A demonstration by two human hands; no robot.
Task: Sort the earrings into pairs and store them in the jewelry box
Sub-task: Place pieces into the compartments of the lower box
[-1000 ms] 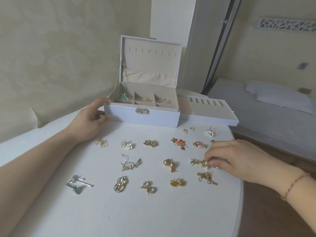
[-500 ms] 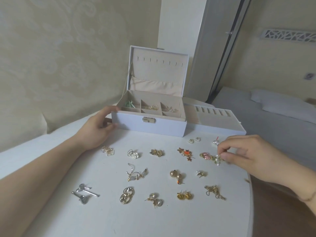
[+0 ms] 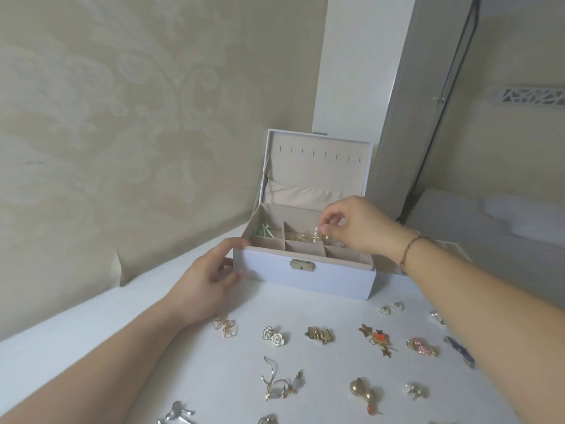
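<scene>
The white jewelry box point(image 3: 305, 278) stands open at the back of the table, lid upright. My left hand point(image 3: 208, 281) grips its left front corner. Over the box's middle compartments, my right hand point(image 3: 354, 224) pinches a small pearl and gold earring point(image 3: 318, 235) between thumb and fingers. A green piece point(image 3: 263, 230) lies in the back left compartment, gold pieces in the middle one. Several earring pairs lie in rows on the white table: gold cubes point(image 3: 225, 328), white roses point(image 3: 273, 336), gold balls point(image 3: 363, 393), an orange star pair point(image 3: 377, 338), a pink pair point(image 3: 422, 347).
A removed tray point(image 3: 452, 249) of the box sits behind my right forearm. The wall runs close along the left and back. A bed point(image 3: 495, 228) stands to the right beyond the table edge. A single small earring point(image 3: 416, 390) lies near the gold balls.
My right hand lifted a pearl earring from the table's right side and carried it up and left over the box. The view tilted upward. My left hand stayed on the box.
</scene>
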